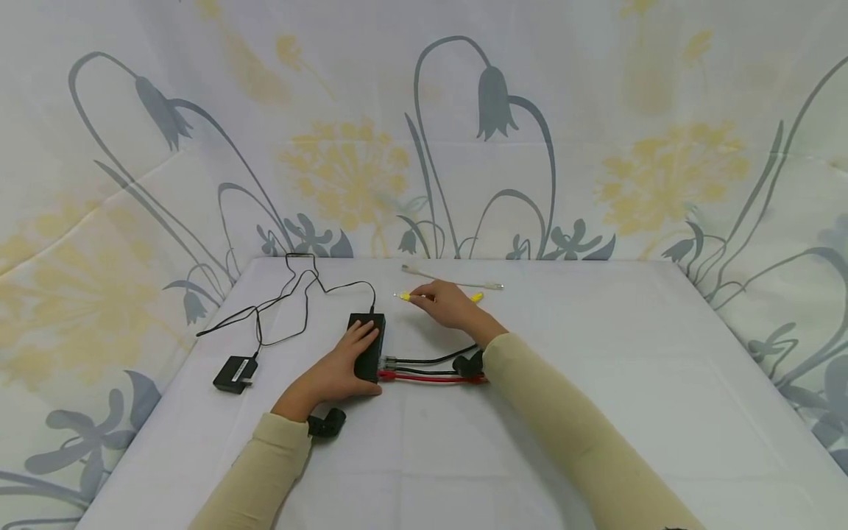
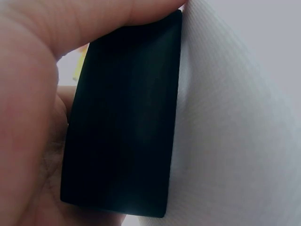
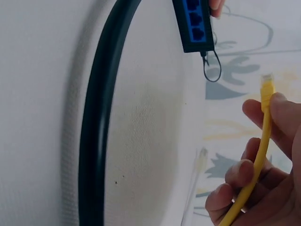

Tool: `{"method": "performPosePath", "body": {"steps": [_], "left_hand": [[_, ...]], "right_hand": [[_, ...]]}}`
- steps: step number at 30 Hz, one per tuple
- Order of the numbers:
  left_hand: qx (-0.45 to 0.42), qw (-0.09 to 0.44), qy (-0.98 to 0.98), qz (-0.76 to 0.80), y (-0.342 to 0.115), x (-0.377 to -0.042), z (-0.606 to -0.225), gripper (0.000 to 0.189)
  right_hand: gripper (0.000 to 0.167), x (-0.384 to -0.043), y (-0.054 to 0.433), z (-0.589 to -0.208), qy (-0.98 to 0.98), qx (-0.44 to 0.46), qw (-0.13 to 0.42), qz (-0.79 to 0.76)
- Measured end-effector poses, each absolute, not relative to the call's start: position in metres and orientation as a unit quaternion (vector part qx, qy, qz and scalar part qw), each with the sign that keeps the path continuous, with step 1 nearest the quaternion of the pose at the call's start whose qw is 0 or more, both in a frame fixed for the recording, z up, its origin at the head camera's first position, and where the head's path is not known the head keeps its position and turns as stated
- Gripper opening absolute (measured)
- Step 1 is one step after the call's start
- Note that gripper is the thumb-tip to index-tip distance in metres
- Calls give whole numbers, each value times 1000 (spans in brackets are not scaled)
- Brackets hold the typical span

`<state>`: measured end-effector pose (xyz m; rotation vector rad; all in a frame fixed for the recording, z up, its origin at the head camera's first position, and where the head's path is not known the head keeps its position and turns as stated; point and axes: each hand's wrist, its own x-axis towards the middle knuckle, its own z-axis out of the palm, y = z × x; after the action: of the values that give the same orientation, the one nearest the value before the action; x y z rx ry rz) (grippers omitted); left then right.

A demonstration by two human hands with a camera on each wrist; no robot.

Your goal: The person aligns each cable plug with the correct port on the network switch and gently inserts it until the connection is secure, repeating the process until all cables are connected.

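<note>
My left hand [image 1: 336, 368] grips a black network switch [image 1: 368, 364], fingers over its top and thumb along its near end. In the left wrist view, the switch's plain dark side [image 2: 124, 117] fills the middle, held between thumb and fingers. Two black network cables [image 1: 424, 361] and a red one [image 1: 430, 379] run into its right side. Just right of the switch, my right hand [image 1: 452, 306] pinches a yellow network cable [image 3: 267, 101] close behind its clear plug, which stands apart from the switch. Blue ports [image 3: 195, 20] show in the right wrist view.
A whitish network cable [image 1: 457, 283] lies at the back of the white table [image 1: 596, 412]. At the left sits a black power adapter [image 1: 235, 374]; its thin cord [image 1: 306, 309] loops across to the switch's far end. A floral cloth [image 1: 371, 88] hangs behind.
</note>
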<state>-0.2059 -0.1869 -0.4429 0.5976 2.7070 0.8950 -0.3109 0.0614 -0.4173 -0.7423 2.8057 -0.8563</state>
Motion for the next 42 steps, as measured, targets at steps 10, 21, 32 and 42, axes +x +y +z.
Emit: {"method": "performPosePath", "body": {"steps": [10, 21, 32, 42], "left_hand": [[208, 110, 923, 305, -189, -207, -444, 105], [205, 114, 924, 303, -189, -207, -444, 105], [211, 119, 921, 306, -189, -207, -444, 104], [204, 120, 924, 300, -187, -207, -444, 105]], "right_hand": [[32, -301, 59, -417, 915, -250, 71, -308], [37, -295, 56, -423, 911, -219, 110, -332], [34, -285, 54, -425, 905, -218, 123, -343], [29, -277, 51, -431, 899, -230, 131, -349]]}}
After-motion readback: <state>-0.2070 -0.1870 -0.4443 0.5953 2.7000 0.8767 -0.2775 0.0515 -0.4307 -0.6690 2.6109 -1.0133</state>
